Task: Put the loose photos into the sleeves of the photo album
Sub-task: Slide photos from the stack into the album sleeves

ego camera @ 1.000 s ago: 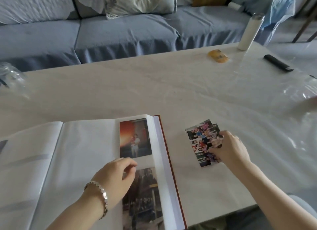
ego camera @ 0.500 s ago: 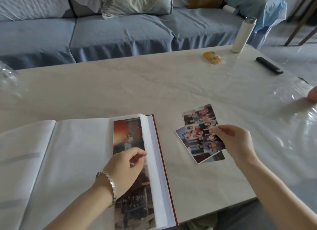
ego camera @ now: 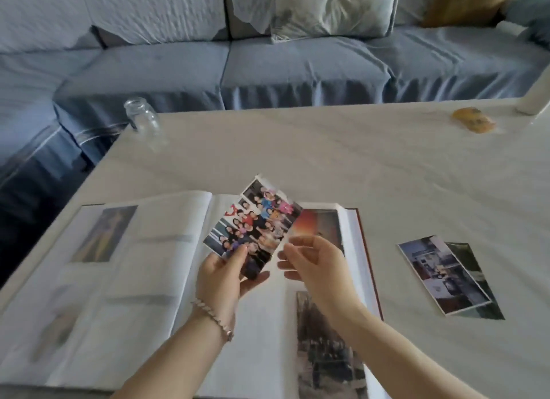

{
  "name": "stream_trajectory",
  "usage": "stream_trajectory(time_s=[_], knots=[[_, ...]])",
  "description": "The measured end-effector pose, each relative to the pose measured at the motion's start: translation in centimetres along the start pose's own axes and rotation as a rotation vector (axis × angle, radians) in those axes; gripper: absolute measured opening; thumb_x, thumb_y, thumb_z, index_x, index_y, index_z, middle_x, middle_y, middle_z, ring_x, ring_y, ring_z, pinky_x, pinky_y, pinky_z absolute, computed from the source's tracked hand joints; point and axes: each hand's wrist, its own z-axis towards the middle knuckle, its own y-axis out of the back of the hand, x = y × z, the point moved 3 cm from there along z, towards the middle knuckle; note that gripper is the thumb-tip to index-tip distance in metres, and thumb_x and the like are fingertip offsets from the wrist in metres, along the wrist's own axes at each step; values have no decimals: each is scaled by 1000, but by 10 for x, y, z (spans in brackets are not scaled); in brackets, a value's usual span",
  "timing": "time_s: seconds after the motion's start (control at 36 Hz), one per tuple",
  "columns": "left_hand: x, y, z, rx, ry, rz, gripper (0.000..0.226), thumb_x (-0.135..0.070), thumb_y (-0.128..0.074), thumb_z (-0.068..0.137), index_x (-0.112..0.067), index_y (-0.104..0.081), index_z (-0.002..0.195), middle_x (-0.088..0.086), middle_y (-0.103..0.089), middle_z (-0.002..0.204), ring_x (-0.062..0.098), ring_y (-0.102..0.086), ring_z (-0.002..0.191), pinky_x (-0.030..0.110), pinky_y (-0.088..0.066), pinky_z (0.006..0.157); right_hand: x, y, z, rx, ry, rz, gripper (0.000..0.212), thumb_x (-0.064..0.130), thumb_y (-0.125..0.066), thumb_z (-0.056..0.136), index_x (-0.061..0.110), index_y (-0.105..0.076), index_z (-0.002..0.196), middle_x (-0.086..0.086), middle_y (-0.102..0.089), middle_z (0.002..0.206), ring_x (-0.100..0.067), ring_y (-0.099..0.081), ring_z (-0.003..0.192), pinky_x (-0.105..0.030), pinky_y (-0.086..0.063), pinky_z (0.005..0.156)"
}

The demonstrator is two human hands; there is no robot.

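While the photo album (ego camera: pixel 143 279) lay open on the pale worktop (ego camera: pixel 357 160), the left hand (ego camera: pixel 221 276) held a small fan of group photos (ego camera: pixel 256 226) in the air above the album's middle fold, thumb laid across their lower front and fingers curled behind them; the prints tilted up and to the right, their top corner reaching past the album's far edge in the view; the right hand (ego camera: pixel 315 264) hung just beside the fan's lower right edge, over the right page, its fingers loosely bent, thumb and forefinger a little apart with nothing between them; whether a fingertip touched the prints could not be told; the two hands were near each other but apart; a bracelet (ego camera: pixel 212 315) sat on the left wrist; three prints showed in the album's sleeves, one on the left page and two on the right page, the upper of those partly hidden behind the fan; two loose photos (ego camera: pixel 443 276) lay overlapping on the worktop to the right of the album, well apart from both hands; a glass jar (ego camera: pixel 143 119) stood at the far left corner and a yellow object (ego camera: pixel 473 120) lay near the far right; a blue sofa (ego camera: pixel 297 71) ran behind the worktop.
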Motion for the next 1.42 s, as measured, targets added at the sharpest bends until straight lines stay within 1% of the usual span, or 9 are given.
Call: stream_trajectory(time_s=[0.17, 0.31, 0.42, 0.47, 0.56, 1.06, 1.22, 1.33, 1.42], knots=[[-33, 86, 33, -292, -333, 201, 14, -1, -61, 86, -12, -57, 92, 3, -64, 84, -2, -62, 52, 18, -47, 37, -11, -59, 15, 98, 246, -495, 21, 22, -54, 92, 24, -60, 113, 13, -62, 104, -1, -60, 92, -13, -48, 81], [-58, 142, 57, -439, -424, 295, 21, 2, -60, 85, -4, -54, 104, 5, -63, 88, 6, -60, 55, 14, -45, 37, -7, -112, 23, 327, 554, -830, 44, 47, -44, 93, 30, -48, 133, 13, -37, 146, -7, -33, 134, -12, -19, 107], [-72, 178, 78, -492, -487, 292, 27, 1, -55, 89, 0, -44, 114, 15, -61, 104, 10, -61, 56, 18, -45, 34, -16, -153, 26, 565, 667, -961, 82, 75, -14, 77, 30, -41, 139, 4, -26, 152, -12, -15, 143, -18, 5, 109], [-77, 191, 87, -485, -503, 280, 38, 1, -51, 92, -2, -37, 127, 13, -61, 103, 6, -63, 49, 19, -45, 33, -23, -164, 30, 551, 775, -1113, 75, 72, -12, 83, 31, -52, 132, 0, -41, 145, -17, -32, 138, -29, -12, 113], [-83, 204, 99, -504, -522, 273, 52, 2, -46, 94, -12, -27, 140, 10, -58, 109, 0, -63, 50, 15, -45, 37, -30, -171, 34, 491, 793, -1161, 60, 59, -17, 93, 32, -68, 108, 0, -64, 120, -21, -59, 114, -38, -50, 89], [-92, 236, 144, -580, -533, 472, 48, -5, -38, 99, -24, -33, 143, 8, -44, 140, 23, -56, 115, 16, -49, 58, -46, -173, 39, 385, 950, -1071, 63, 57, -16, 96, 26, -67, 114, -4, -60, 127, -25, -53, 121, -28, -28, 106], [-83, 238, 147, -490, -524, 562, 43, -9, -40, 99, -19, -39, 140, 9, -51, 132, 22, -61, 103, 27, -53, 65, -47, -174, 40, 373, 970, -1050, 62, 57, -17, 96, 26, -68, 113, -3, -60, 127, -25, -53, 122, -30, -33, 106], [-80, 243, 155, -390, -480, 639, 42, -10, -44, 97, -18, -43, 139, 6, -56, 121, 11, -59, 71, 11, -50, 50, -48, -174, 41, 362, 989, -1039, 62, 57, -17, 96, 26, -67, 113, -3, -60, 126, -25, -53, 121, -42, -38, 100], [-84, 249, 165, -302, -383, 619, 42, -8, -47, 96, -16, -45, 137, 10, -60, 113, 8, -56, 56, 12, -48, 50, -50, -174, 41, 355, 1002, -1025, 61, 57, -18, 96, 26, -67, 113, -2, -60, 127, -24, -52, 122, -35, -38, 102]])
